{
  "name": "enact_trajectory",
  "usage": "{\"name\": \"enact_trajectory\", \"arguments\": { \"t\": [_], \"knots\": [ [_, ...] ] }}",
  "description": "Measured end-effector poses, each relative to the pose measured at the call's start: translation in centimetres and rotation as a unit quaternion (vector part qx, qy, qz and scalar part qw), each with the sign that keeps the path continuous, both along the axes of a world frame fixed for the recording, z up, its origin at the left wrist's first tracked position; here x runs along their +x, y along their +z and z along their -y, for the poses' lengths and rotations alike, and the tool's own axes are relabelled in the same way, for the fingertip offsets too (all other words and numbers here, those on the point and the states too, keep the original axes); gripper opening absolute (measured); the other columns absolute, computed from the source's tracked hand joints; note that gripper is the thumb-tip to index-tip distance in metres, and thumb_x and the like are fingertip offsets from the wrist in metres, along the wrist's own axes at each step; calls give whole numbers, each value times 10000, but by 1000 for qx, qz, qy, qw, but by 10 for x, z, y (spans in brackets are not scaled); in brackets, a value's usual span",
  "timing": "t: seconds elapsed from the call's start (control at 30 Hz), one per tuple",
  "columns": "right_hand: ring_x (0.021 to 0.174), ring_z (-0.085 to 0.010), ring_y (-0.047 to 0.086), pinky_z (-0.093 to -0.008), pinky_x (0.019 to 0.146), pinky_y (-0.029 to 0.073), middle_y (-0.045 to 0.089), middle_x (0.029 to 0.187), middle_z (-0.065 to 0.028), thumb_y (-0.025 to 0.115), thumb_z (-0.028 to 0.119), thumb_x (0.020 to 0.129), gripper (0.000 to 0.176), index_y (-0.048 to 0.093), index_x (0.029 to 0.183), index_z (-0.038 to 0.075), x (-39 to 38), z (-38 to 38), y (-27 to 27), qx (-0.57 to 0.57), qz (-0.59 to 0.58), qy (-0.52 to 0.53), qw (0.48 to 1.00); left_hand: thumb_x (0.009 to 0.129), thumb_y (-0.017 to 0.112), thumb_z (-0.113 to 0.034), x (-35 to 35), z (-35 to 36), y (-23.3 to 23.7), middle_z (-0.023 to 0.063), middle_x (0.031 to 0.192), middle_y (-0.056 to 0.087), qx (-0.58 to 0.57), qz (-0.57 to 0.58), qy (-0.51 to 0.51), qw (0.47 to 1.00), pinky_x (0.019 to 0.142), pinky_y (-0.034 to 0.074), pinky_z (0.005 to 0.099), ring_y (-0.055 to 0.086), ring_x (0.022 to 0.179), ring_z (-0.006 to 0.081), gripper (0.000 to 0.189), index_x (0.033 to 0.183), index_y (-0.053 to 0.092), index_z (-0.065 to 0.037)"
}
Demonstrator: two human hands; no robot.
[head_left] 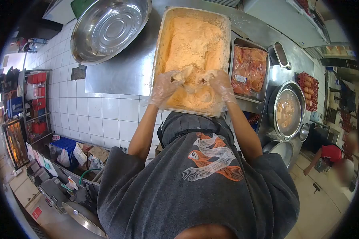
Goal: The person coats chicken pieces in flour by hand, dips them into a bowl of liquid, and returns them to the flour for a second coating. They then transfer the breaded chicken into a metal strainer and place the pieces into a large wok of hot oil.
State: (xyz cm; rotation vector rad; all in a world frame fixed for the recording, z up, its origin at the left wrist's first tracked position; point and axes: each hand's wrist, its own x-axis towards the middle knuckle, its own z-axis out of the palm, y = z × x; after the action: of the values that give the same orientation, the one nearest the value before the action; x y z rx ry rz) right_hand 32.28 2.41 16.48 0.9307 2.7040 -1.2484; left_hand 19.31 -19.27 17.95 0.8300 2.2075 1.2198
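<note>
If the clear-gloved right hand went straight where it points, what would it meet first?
Probably the loose pale orange powder in the rectangular metal tray, though depth here is unclear.

Light bright overall; white glare on the steel basin (112,32), softer sheen on the bench (123,75). Fisheye bend, corners black. Blurred patch lower right.

The powder tray (159,47) sits on the table (119,75) straight before the person, powder (195,40) inside, with the left hand (165,85) and right hand (222,84) over its near half. To its left is the basin (115,30). Just right lies the meat tray (251,96), holding meat (249,65); past that, the tin (281,54). Farther right stands the pot (272,107), between the meat tray and the eggs (308,87). Another person (330,153) is well right, beyond the table.
</note>
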Motion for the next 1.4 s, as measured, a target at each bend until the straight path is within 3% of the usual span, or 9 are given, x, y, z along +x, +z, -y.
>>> {"name": "enact_trajectory", "arguments": {
  "t": [0.23,0.33,0.47,0.67,0.83,0.97,1.07,1.27,1.4],
  "knots": [
    [1013,-431,666,-464,883,527,704,1004,-275,659,193,825,285,714,993,-31,-9,3,-57,34,45,-13,998,860,774,-205,13,-29,-9,160,1014,764,-13,-69,-136,988,774,552,392,720,826,305,269,1085,756,-59],
    [1007,-437,664,-463,887,528,701,1002,-283,656,172,802,281,710,984,-34,-4,4,-58,-17,28,-38,999,841,794,-218,9,-31,-3,171,973,756,-19,-5,-158,987,760,543,383,702,797,296,292,1083,755,-59],
    [991,-444,664,-464,883,533,697,997,-293,659,167,782,280,705,959,-45,7,8,12,-37,15,-96,995,827,801,-224,-6,-16,-9,189,938,738,-50,-1,-118,992,753,538,385,694,796,306,304,1069,750,-46],
    [984,-432,677,-456,862,543,698,1023,-295,669,187,791,322,685,994,-63,2,1,-67,26,84,-31,996,827,773,-218,-4,-10,-16,217,944,727,-56,-13,-144,988,770,543,406,703,838,345,279,1031,745,-31],
    [1055,-430,665,-458,921,530,688,1065,-304,698,244,800,394,686,1055,-57,-9,0,-47,-84,117,-53,988,861,766,-229,-11,4,-14,158,894,744,-76,44,-104,991,754,532,381,681,765,267,287,1061,736,-26],
    [1087,-446,655,-468,940,526,677,1119,-318,695,297,820,465,681,1123,-56,-15,6,-57,-4,147,12,989,830,763,-225,-11,6,-19,224,908,727,-87,32,-71,993,771,538,432,698,838,379,295,1049,747,-28],
    [1097,-441,658,-471,932,524,675,1148,-316,641,286,867,460,651,1180,-52,-17,14,-55,-3,172,-70,983,832,768,-239,-9,10,-23,226,904,728,-75,24,-48,996,772,536,439,697,834,384,299,1042,747,-28],
    [1213,-437,612,-445,1026,494,635,1266,-320,615,236,864,461,655,1229,-42,-18,12,-68,-53,262,-41,963,821,782,-274,-9,8,-23,237,889,720,-82,7,-58,995,762,535,446,693,821,396,336,1051,744,-32],
    [1210,-419,605,-451,1036,479,649,1253,-285,609,183,856,456,634,1269,-10,-8,21,-75,24,138,108,984,823,781,-265,-8,7,-23,245,889,715,-84,11,-68,994,749,538,436,690,811,394,334,1061,741,-34]
  ]
}}
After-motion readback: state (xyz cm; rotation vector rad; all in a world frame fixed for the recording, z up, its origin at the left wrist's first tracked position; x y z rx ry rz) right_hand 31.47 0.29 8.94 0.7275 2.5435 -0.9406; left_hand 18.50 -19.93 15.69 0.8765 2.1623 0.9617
